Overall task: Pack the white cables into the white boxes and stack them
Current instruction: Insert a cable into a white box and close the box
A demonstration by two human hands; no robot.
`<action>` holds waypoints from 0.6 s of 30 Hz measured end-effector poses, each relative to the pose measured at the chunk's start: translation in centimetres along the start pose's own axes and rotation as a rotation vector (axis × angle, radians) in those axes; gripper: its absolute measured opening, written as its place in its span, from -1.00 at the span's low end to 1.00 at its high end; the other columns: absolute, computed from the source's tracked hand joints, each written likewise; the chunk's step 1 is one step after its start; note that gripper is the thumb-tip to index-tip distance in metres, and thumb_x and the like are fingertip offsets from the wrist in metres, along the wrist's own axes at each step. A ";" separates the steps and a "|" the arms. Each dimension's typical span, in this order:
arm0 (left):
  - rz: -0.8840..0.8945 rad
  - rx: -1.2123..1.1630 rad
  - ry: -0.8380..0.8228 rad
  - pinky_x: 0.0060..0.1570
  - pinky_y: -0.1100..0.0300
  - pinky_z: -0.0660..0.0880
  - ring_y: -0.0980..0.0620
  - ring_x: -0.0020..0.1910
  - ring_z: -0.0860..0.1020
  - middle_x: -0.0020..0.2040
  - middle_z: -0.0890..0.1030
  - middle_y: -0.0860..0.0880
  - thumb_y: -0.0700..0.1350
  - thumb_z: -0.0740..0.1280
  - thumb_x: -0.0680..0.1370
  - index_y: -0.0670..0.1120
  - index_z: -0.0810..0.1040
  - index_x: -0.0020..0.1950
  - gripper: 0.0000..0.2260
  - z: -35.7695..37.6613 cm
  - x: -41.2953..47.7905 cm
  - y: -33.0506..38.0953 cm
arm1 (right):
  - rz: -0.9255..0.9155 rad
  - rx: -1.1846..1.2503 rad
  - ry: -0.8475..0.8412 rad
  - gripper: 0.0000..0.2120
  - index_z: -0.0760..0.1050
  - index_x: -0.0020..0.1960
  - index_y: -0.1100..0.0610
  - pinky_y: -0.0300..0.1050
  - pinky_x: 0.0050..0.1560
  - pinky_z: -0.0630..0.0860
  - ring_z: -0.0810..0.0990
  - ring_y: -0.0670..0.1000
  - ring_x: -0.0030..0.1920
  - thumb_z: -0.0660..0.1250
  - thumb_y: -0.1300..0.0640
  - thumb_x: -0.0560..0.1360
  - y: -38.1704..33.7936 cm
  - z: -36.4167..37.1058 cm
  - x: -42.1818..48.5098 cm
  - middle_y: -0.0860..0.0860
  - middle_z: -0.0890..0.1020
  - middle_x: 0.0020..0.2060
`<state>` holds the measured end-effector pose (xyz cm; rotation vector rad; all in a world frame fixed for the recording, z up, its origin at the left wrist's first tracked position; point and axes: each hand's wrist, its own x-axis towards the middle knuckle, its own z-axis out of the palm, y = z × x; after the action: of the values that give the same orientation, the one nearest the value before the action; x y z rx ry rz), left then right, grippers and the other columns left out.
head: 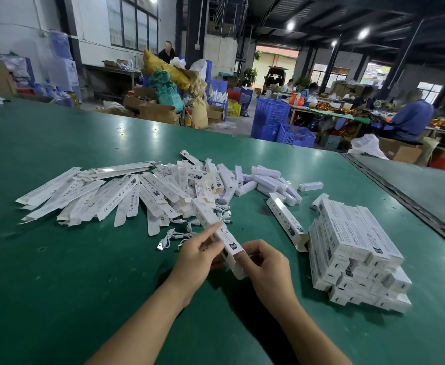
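Both bare forearms reach in from the near edge of the surface (pixel 84 272), converging. The left hand (pixel 197 255) pinches a white box (pixel 206 216), index finger stretched along it; the right hand (pixel 267 267) curls its fingers round the box's near end.

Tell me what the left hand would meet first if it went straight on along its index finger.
Probably the white cables lying just beyond the box it holds, though depth is unclear.

Bare forearms (pixel 147 314); left hand (pixel 199 255), right hand (pixel 267 267).

Flat boxes (pixel 89 196) left, cables (pixel 179 233) centre, stacked boxes (pixel 358 254) right on table (pixel 58 285).
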<state>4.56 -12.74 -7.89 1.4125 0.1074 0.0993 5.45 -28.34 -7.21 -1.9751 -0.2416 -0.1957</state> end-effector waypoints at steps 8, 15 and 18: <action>0.126 0.279 -0.079 0.31 0.03 0.50 0.14 0.27 0.55 0.23 0.63 0.03 -0.03 0.52 0.48 0.18 0.53 0.35 -0.54 0.1 -0.4 -0.6 | -0.005 0.097 0.169 -0.81 0.54 -0.28 0.05 -0.24 -0.31 0.51 0.60 -0.11 -0.38 0.54 0.17 0.39 0.2 -0.6 0.5 -0.04 0.65 -0.39; 0.175 0.331 -0.025 0.24 -0.09 0.53 -0.02 0.21 0.59 0.19 0.63 -0.01 0.34 0.38 0.35 0.35 0.46 0.28 -0.50 0.0 -0.4 -0.7 | -0.139 0.110 0.109 -0.90 0.61 -0.18 0.07 -0.24 -0.24 0.57 0.66 -0.10 -0.31 0.51 0.20 0.44 -0.3 -0.8 0.0 -0.06 0.69 -0.32; 0.209 0.359 -0.011 0.22 -0.07 0.54 0.02 0.19 0.60 0.17 0.65 0.03 0.33 0.37 0.38 0.29 0.49 0.31 -0.49 -0.2 -0.3 -0.6 | -0.208 0.096 0.029 -0.94 0.66 -0.13 0.09 -0.30 -0.20 0.55 0.68 -0.13 -0.27 0.47 0.23 0.47 -0.4 -0.9 -0.2 -0.09 0.71 -0.29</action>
<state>4.20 -12.72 -8.54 1.7803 -0.0341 0.2548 5.10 -28.99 -6.59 -1.8495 -0.4304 -0.3403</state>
